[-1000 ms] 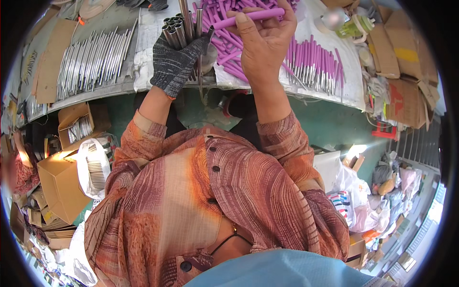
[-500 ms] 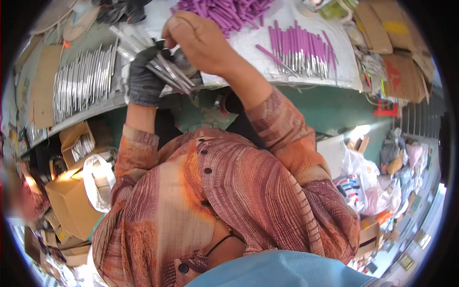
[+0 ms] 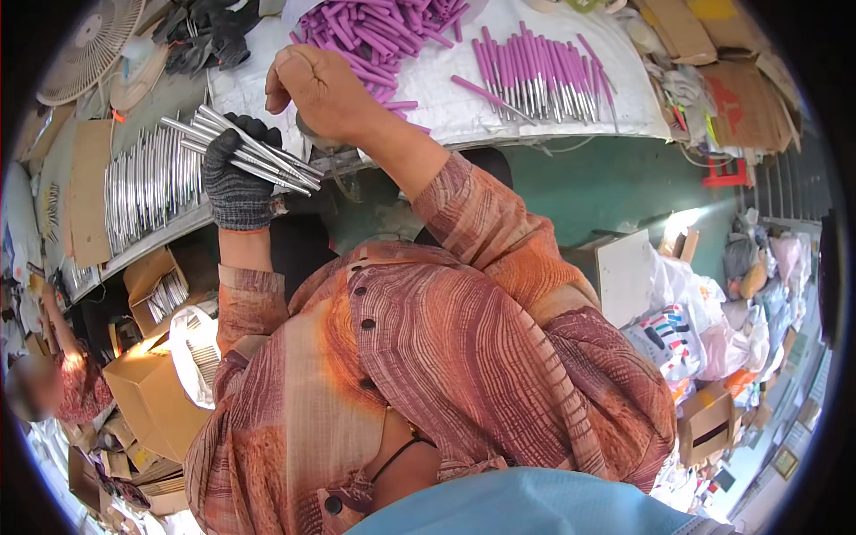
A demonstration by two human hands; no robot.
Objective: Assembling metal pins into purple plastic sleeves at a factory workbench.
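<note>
I've the left hand [image 3: 236, 180] closed round bare rods [image 3: 290, 167], can't tell if the curled right hand [image 3: 312, 89] holds anything; sleeved rods [image 3: 537, 76] lie near unfitted purple sleeves [image 3: 374, 36].

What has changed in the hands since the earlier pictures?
The gloved left hand moved left, and its metal tubes tipped from near upright to a slant. The bare right hand also moved left; the purple tube it held no longer shows. The left hand's grip on the tubes and the row of purple and silver rods stayed.
</note>
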